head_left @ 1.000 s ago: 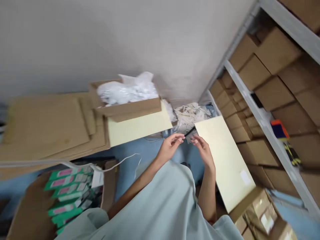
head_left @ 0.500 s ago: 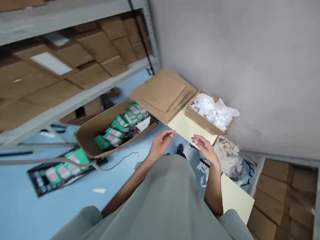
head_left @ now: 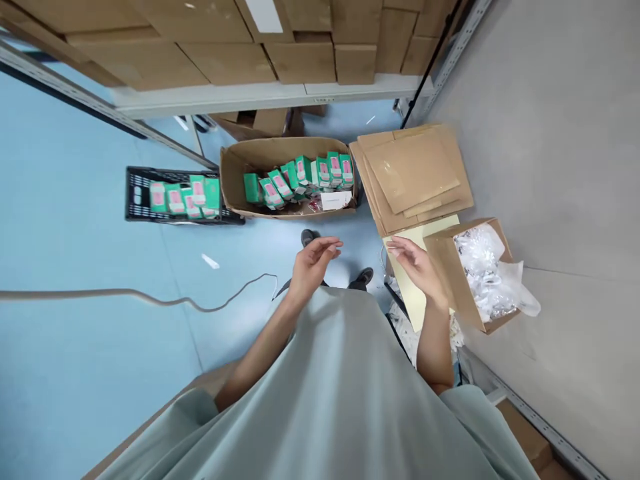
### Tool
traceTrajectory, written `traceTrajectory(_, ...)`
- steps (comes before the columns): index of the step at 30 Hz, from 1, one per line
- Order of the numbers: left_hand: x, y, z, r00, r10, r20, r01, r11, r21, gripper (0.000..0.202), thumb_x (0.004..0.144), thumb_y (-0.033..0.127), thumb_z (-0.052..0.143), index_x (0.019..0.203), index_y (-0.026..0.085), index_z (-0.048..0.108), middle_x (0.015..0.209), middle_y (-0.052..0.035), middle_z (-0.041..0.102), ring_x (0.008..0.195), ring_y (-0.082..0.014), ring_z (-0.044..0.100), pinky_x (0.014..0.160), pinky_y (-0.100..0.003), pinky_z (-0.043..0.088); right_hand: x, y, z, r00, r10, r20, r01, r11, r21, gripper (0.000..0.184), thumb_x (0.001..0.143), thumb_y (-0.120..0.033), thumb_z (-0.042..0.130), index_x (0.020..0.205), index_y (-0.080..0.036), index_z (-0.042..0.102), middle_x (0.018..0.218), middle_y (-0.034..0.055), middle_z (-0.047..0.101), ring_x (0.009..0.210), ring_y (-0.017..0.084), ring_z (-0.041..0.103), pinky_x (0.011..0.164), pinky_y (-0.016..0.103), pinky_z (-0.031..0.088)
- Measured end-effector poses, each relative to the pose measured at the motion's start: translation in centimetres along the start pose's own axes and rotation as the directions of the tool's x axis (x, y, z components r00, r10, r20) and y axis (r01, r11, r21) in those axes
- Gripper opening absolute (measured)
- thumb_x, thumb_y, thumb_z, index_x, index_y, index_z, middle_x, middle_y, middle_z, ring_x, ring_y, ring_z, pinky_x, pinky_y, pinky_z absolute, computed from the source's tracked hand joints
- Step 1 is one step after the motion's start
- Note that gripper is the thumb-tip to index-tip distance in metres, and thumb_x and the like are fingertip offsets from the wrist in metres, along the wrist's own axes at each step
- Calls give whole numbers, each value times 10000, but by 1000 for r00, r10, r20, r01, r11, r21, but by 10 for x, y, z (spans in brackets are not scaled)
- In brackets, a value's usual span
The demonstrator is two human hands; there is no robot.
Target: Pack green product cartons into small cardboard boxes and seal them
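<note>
My left hand (head_left: 313, 267) hovers in front of my body with its fingers stretched out and nothing in it. Level with it, my right hand (head_left: 419, 268) holds nothing either, its fingers extended toward the left. Beyond my left hand, a long open cardboard box (head_left: 235, 193) on the floor contains several green and pink small boxes (head_left: 280, 183) and a white card (head_left: 336, 201). Below my right hand lies a pale yellow board (head_left: 407, 283). Close to that hand stands a cardboard box (head_left: 447, 267) filled with clear plastic bags (head_left: 483, 267).
Flattened cardboard (head_left: 410, 173) is stacked at the upper right. A black crate (head_left: 137, 193) with more green boxes sits at the left. A shelf (head_left: 225, 97) loaded with cartons crosses the top. A grey cable (head_left: 125, 293) trails over the floor, and a wall (head_left: 565, 167) bounds the right.
My view has turned left, so the shelf and long box now lie squarely ahead. Both hands stay raised, apart and without anything in them.
</note>
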State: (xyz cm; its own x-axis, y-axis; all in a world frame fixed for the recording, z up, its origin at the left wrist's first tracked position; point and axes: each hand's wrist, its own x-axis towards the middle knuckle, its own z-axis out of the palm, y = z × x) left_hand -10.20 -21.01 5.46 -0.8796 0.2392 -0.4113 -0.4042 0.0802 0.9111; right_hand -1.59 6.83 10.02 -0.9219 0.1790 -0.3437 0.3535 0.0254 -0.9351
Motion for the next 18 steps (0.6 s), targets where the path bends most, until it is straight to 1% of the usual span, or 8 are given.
traceTrajectory(2,19,3,-20,1000,-7,-16,7,999,-31,609,921,741,841,1222,211,828,1231,-146,877,1042,-288,832,1087,-506,680,32,-7,36,996,13,88,-11,1000,-15,518,1024,-661,854,1407,-313,836,1389,94,869,1255,299,833,1198,518,655)
traceTrajectory(4,41,6,-45,1000,-13,-26,12,998,-59,608,925,741,838,1228,214,830,1233,-146,877,1042,-289,830,1081,-504,680,66,-13,74,985,29,168,-23,999,-40,532,1016,-675,855,1399,-306,836,1383,94,875,1233,291,843,1163,501,675)
traceTrajectory(7,81,9,-90,998,-40,-51,34,993,-116,618,918,744,842,1231,212,824,1237,-150,875,1046,-285,826,1074,-492,676,117,-24,131,967,58,247,-39,996,-79,547,1013,-683,854,1396,-293,832,1372,96,880,1209,285,853,1140,496,693)
traceTrajectory(11,133,10,-155,990,-125,-70,108,971,-214,618,894,713,873,1235,200,822,1247,-159,865,1069,-286,822,1077,-482,666,185,-43,202,937,120,327,-74,986,-149,565,1034,-664,840,1451,-285,804,1413,103,862,1259,292,842,1189,507,675)
traceTrajectory(13,155,8,-185,982,-171,-79,144,954,-264,606,872,686,904,1224,198,828,1242,-158,865,1109,-297,821,1094,-484,658,218,-49,231,918,162,362,-93,975,-201,584,1045,-659,827,1491,-286,777,1454,106,843,1295,285,829,1218,496,659)
traceTrajectory(15,174,5,-212,971,-217,-99,178,936,-303,589,854,659,929,1205,196,834,1229,-153,867,1123,-301,820,1106,-488,650,250,-49,256,901,201,385,-110,963,-246,596,1057,-656,809,1518,-283,752,1482,114,829,1311,279,822,1231,487,651)
traceTrajectory(18,202,-6,-242,948,-295,-118,240,907,-346,565,833,622,948,1186,192,843,1216,-144,869,1064,-280,817,1098,-480,649,294,-41,284,880,247,405,-128,946,-299,578,1073,-647,786,1521,-285,742,1489,124,824,1315,280,822,1238,491,646)
